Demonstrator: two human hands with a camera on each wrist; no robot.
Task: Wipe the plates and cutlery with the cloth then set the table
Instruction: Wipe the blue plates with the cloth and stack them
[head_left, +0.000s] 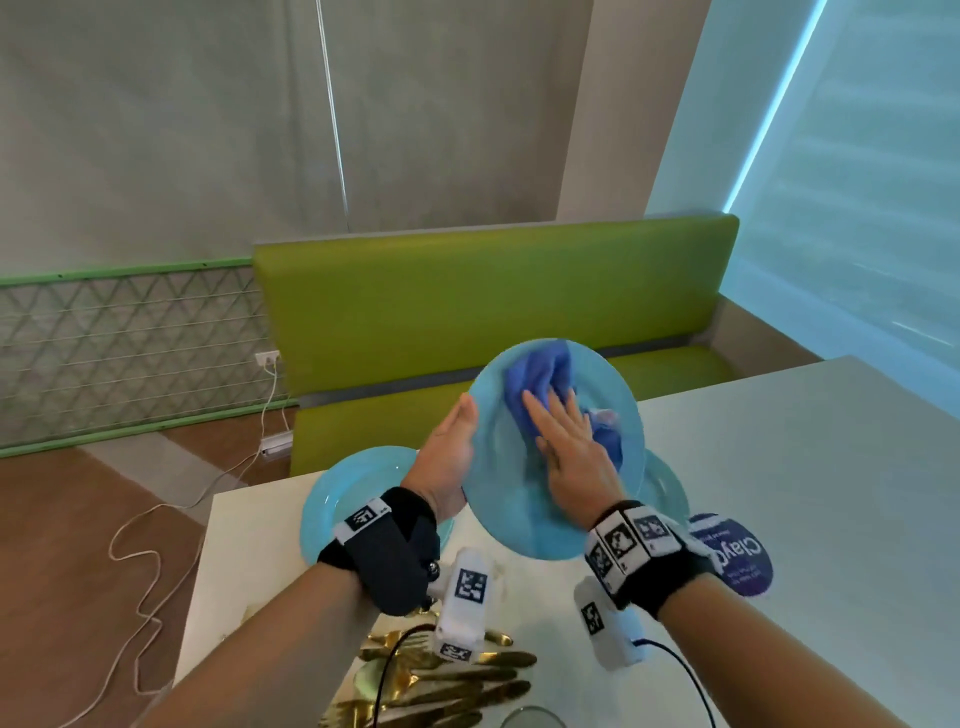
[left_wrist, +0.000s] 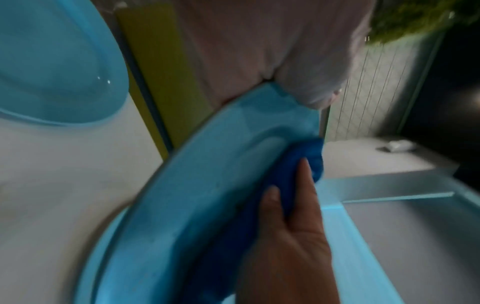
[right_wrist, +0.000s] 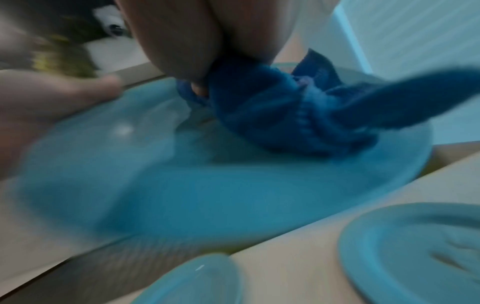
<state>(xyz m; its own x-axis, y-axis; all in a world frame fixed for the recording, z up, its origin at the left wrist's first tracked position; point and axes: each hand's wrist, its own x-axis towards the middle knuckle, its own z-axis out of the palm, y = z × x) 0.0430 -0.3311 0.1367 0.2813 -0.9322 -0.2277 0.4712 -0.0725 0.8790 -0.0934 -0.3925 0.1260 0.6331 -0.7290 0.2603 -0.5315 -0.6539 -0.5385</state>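
My left hand (head_left: 451, 447) grips the left rim of a light blue plate (head_left: 519, 509) and holds it tilted above the white table (head_left: 805, 467). My right hand (head_left: 563, 441) lies flat on a bunched dark blue cloth (head_left: 545, 379) and presses it against the plate's face with straight fingers. In the left wrist view the plate (left_wrist: 207, 185) runs edge-on past the cloth (left_wrist: 309, 156). The right wrist view shows the cloth (right_wrist: 285, 115) spread over the blurred plate (right_wrist: 182, 195). Several gold pieces of cutlery (head_left: 457, 675) lie on the table near me.
A second blue plate (head_left: 337, 499) lies on the table at the left and a third (head_left: 667, 486) at the right, partly hidden. A round purple item (head_left: 743, 558) sits right of my wrist. A green bench (head_left: 493, 306) stands beyond the table's far edge.
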